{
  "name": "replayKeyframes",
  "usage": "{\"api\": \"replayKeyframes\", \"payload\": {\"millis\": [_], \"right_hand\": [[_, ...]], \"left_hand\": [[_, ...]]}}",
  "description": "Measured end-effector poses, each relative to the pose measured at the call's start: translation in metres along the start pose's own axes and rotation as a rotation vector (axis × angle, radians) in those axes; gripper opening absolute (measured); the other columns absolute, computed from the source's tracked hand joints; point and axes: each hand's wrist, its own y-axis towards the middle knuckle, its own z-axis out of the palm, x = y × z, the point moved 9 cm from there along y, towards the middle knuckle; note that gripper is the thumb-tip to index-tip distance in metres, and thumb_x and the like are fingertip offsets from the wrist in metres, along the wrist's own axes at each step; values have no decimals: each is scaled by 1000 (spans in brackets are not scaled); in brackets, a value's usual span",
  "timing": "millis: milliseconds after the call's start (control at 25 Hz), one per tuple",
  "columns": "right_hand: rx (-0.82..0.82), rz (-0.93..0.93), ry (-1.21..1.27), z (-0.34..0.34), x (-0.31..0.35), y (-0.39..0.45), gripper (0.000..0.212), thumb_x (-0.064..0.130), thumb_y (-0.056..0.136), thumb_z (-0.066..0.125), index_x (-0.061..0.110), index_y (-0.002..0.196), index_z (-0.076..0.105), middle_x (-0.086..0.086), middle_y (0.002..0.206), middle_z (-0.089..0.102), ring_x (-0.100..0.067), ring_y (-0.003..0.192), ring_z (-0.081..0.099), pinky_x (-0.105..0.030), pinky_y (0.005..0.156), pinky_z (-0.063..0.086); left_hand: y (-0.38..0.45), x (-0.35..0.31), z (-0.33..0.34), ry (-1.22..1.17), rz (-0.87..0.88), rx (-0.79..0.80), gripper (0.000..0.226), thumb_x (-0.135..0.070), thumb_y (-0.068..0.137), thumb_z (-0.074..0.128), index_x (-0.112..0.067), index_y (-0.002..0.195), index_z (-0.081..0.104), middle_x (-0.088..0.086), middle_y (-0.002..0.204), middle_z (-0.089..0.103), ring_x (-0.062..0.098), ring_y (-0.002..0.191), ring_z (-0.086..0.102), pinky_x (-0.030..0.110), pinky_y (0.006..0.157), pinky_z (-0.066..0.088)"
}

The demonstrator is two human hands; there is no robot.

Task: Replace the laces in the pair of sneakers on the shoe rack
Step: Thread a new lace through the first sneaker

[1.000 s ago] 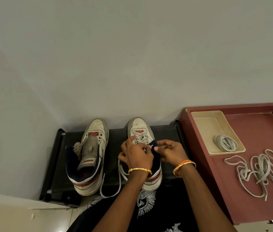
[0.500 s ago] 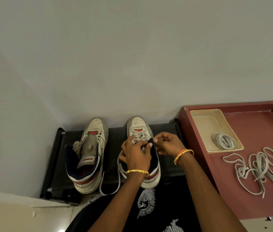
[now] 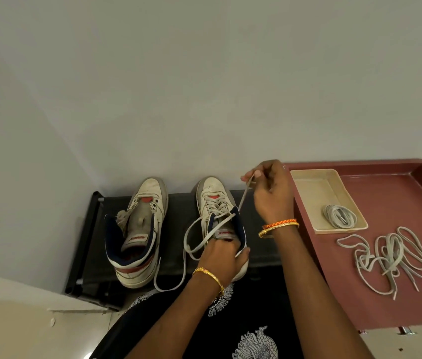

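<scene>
Fingertips of the left hand (image 3: 221,257) are buried in the collar of the right-hand sneaker (image 3: 221,224), so how they curl inside cannot be seen; the thumb hooks over the heel rim, gripping the shoe. The right hand (image 3: 269,193) is raised above and to the right of that shoe, its thumb and forefinger pinching one end of the lace (image 3: 242,200), which runs taut and slantwise down to the upper eyelets. The lace's other end loops loosely off the shoe's left side and trails past the front edge of the black shoe rack (image 3: 178,278). Both sneakers stand on the rack with long axes running away from the person, toes towards the wall, heels nearest. The left-hand sneaker (image 3: 138,231) has its tongue pulled up and no lace visible in its eyelets. To the right, a maroon tray (image 3: 386,314), cut off by the picture's right edge, holds a beige dish (image 3: 313,187) with a coiled lace bundle (image 3: 339,216) and, nearer, a tangle of loose laces (image 3: 391,257). Brand lettering on the tongues is too small to read.
</scene>
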Motion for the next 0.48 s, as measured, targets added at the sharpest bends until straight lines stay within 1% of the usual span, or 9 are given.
{"api": "replayKeyframes", "payload": {"millis": [80, 160, 240, 280, 360, 440, 480], "right_hand": [[-4, -146, 162, -11, 56, 3, 22, -1, 95, 41, 18, 87, 48, 6, 75, 60, -11, 73, 66, -38, 76, 58], [-7, -343, 332, -29, 118, 3, 23, -2, 95, 39, 18, 88, 47, 1, 76, 57, -14, 67, 61, -35, 66, 56], [-18, -505, 402, -46, 165, 1, 22, -6, 94, 37, 14, 87, 44, -3, 74, 53, -13, 60, 52, -28, 55, 47], [-15, -537, 393, -47, 174, 2, 21, -6, 93, 37, 13, 86, 43, -3, 73, 52, -12, 58, 48, -25, 53, 43], [28, -506, 276, -37, 166, 7, 21, -2, 91, 39, 16, 83, 46, -2, 70, 52, -7, 59, 46, -18, 56, 39], [142, -355, -7, -9, 116, 12, 22, 2, 89, 44, 20, 79, 51, 3, 70, 55, 1, 61, 49, -13, 61, 39], [228, -245, -181, 6, 79, 12, 20, 4, 88, 48, 19, 78, 55, 4, 72, 59, 2, 64, 51, -14, 64, 41]], "left_hand": [[7, 6, 10, -5, -67, 148, 46, -45, 95, 36, -8, 102, 63, 11, 101, 64, 28, 94, 60, 34, 79, 47], [11, 8, 13, -70, -88, 226, 40, -40, 96, 42, -7, 106, 61, 12, 109, 61, 29, 101, 58, 37, 86, 49], [12, 6, 13, -55, -76, 265, 40, -39, 96, 42, -6, 109, 60, 14, 113, 59, 29, 104, 56, 37, 88, 47], [12, 5, 12, -30, -72, 273, 40, -38, 97, 41, -6, 110, 60, 14, 114, 60, 30, 105, 56, 37, 88, 46], [12, 4, 10, 31, -62, 294, 41, -37, 98, 39, -5, 113, 60, 15, 115, 60, 30, 107, 55, 36, 88, 44], [10, 9, 8, 57, -54, 315, 41, -35, 98, 39, -3, 114, 59, 15, 116, 60, 30, 109, 55, 37, 90, 43], [8, 13, 7, 53, -54, 318, 40, -35, 98, 40, -3, 112, 59, 15, 116, 60, 31, 109, 55, 38, 91, 43]]}}
